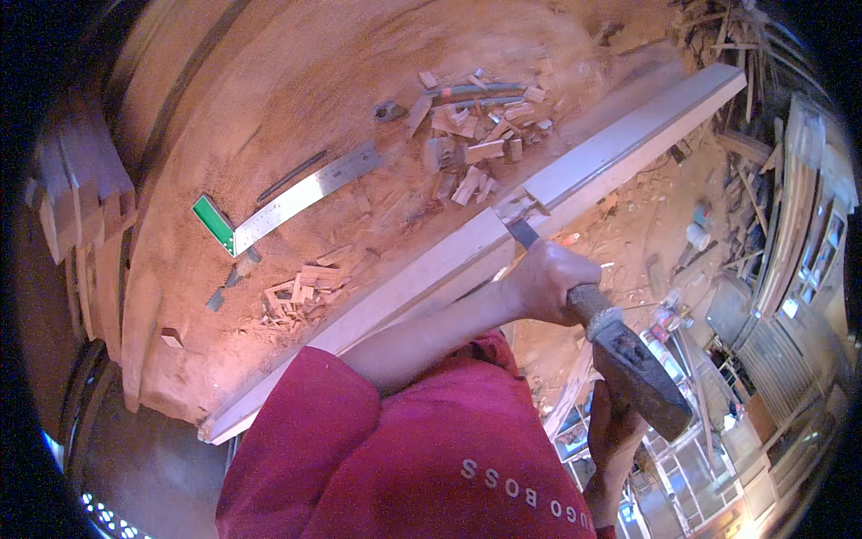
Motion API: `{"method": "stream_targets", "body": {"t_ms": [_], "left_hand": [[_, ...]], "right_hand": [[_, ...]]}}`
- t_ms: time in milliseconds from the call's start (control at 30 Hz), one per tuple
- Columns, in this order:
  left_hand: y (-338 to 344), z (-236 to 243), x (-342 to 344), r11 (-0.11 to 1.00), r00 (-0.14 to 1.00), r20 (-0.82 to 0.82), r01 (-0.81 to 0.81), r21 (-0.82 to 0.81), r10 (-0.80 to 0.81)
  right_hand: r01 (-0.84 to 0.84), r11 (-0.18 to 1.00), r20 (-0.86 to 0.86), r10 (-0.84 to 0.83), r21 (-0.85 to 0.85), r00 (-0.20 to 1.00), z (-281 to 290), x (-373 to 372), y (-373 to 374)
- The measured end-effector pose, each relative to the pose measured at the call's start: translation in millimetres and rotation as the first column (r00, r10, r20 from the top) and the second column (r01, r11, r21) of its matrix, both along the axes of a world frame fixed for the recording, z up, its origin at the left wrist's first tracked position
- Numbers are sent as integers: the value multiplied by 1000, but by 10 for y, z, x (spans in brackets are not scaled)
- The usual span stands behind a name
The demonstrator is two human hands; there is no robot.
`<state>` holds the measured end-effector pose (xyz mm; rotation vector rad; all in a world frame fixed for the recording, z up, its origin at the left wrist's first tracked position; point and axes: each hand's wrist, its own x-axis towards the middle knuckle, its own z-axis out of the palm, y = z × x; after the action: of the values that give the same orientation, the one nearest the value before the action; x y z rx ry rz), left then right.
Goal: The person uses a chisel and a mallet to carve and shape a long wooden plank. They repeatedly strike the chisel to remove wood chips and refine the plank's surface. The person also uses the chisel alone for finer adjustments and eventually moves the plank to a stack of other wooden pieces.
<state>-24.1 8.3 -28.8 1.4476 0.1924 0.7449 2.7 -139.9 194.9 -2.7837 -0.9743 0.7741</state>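
Observation:
My left hand (552,280) is wrapped round a chisel (588,303), its blade slanting down onto a long pale wooden beam (620,148). The blade tip meets a notch (521,211) cut across the beam's top. Over the ringed butt of the chisel handle lies the heavy dark head of a hammer (642,377); whether they touch I cannot tell. My right hand (615,418) is at the hammer, mostly hidden behind its head, with the forearm coming up from the lower edge.
A try square (305,193) with a green stock lies left of the beam, beside a thin dark rod (292,176) and another chisel (235,277). Wood offcuts (485,148) and chips (305,292) are heaped nearby. Stacked boards (85,193) stand at the left.

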Motion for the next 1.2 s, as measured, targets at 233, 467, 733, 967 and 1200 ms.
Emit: {"method": "stream_targets", "body": {"t_ms": [233, 467, 733, 967, 1200], "left_hand": [[-29, -22, -14, 999, 1000, -4, -17, -46, 17], [-19, -19, -9, 997, 1000, -10, -4, -75, 3], [-93, -87, -33, 999, 998, -60, -33, -30, 31], [-91, -197, -28, 1000, 999, -52, 3, 27, -2], [-80, -333, -45, 993, 990, -117, -72, 95, 83]], "right_hand": [[-77, 951, 72, 58, 299, 996, -19, 3, -477], [382, 871, -162, -348, 309, 923, -105, -18, -418], [225, 948, -62, -217, 223, 974, -252, 85, -297], [122, 956, -72, -106, 267, 992, -432, 52, -189], [-98, 991, 3, 98, 94, 995, -487, 25, 15]]}}
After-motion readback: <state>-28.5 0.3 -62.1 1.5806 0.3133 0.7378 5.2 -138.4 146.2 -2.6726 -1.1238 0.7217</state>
